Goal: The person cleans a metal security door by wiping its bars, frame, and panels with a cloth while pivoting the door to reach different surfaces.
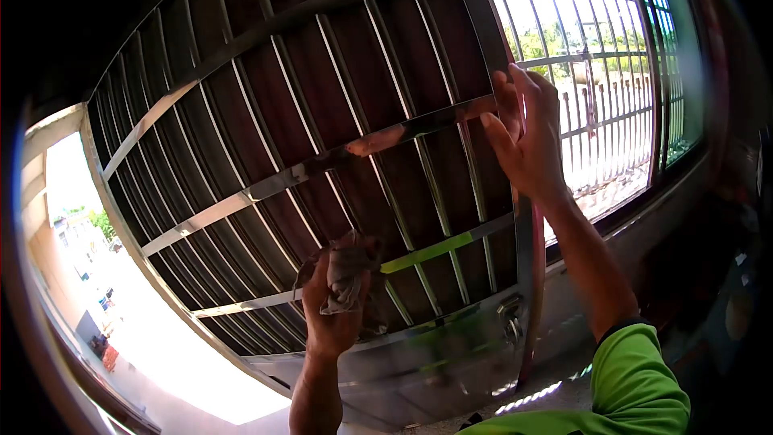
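Note:
A dark metal gate [307, 180] with shiny vertical bars and flat crossbars fills the middle of the view. My left hand [328, 314] is closed around a crumpled grey cloth [348, 272], at the lower crossbar [435, 252]. Part of its fingers is hidden behind the cloth. Higher up and to the right, my right hand [527, 133] is at the gate's upright edge, by the end of the middle crossbar [403, 130]. Its fingers are bent, with the thumb spread apart from them. Whether the fingertips press on the frame is hard to tell.
A metal handle [510, 314] sits low on the gate's right side, above a smooth lower panel [451, 354]. To the right is a barred window [596, 72] with bright daylight behind. Left of the gate, an opening [161, 354] shows sunlit ground outside.

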Demonstrator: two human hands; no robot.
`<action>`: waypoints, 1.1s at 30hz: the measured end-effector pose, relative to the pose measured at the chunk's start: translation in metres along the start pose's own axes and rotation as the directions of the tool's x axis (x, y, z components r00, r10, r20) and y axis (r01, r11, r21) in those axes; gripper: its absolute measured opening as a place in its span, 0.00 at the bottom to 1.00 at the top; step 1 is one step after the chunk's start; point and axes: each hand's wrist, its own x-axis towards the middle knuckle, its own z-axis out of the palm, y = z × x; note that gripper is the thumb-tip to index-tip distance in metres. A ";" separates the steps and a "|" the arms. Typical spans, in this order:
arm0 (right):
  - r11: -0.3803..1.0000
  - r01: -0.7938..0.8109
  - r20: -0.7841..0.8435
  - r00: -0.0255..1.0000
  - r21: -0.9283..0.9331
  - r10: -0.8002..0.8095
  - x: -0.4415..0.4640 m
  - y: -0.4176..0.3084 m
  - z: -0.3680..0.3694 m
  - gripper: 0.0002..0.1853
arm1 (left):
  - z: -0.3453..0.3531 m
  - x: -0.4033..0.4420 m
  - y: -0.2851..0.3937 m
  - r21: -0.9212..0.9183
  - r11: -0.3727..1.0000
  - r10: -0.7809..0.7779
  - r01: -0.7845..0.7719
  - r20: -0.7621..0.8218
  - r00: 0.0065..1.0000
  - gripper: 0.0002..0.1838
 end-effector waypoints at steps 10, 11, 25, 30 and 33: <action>-0.061 -0.775 0.748 0.583 0.629 0.317 -0.200 -0.122 -0.054 0.46 | 0.098 -0.057 0.000 0.093 0.996 -0.033 0.020 0.146 0.989 0.14; -0.063 -0.813 0.777 0.528 0.580 0.344 -0.199 -0.117 -0.058 0.44 | 0.097 -0.058 0.000 -0.117 0.977 -0.151 0.178 0.211 0.966 0.19; 0.943 -0.138 -0.021 0.988 0.302 0.151 0.029 -0.006 -0.065 0.23 | 0.099 0.007 -0.023 0.330 0.943 0.126 -0.050 -0.213 0.969 0.36; 0.998 0.035 0.147 0.988 0.045 -0.041 0.041 0.035 -0.017 0.25 | 0.119 0.012 -0.035 0.206 0.978 0.055 0.017 -0.340 0.939 0.35; 0.996 -0.083 0.124 0.989 0.012 0.081 -0.047 0.024 -0.013 0.26 | 0.122 0.013 -0.036 -0.054 0.995 -0.098 0.085 -0.338 0.936 0.32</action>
